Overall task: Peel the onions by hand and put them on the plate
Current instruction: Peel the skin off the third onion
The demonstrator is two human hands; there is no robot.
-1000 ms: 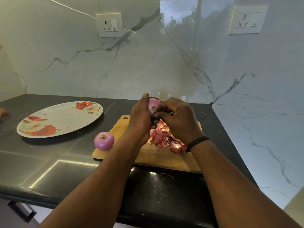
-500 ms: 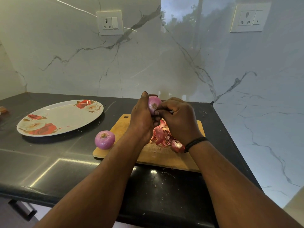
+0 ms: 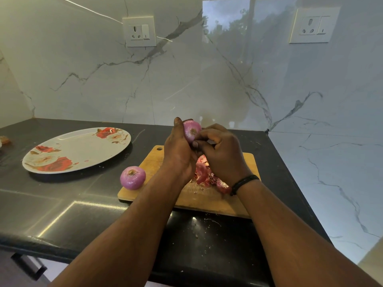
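Over the last second little has changed: the left hand (image 3: 178, 154) still cups the held onion (image 3: 192, 131) above the far half of the cutting board (image 3: 207, 201), fingers curled round it with the thumb raised at its far side, while the right hand (image 3: 219, 152) keeps its fingertips pinched at the onion's near face. What they have hold of cannot be told, though it is probably a last strip of skin. The onion has turned slightly, so its root end now faces the camera and its surface reads smooth and pale purple. Judgement: peeling of this onion is nearly complete. The second onion (image 3: 132, 177) sits at the board's left near corner. The peel pile (image 3: 204, 175) lies mid-board (partly hidden by the wrists). The plate (image 3: 76, 150), towards the counter's left far side, holds no onion; both transfers remain.
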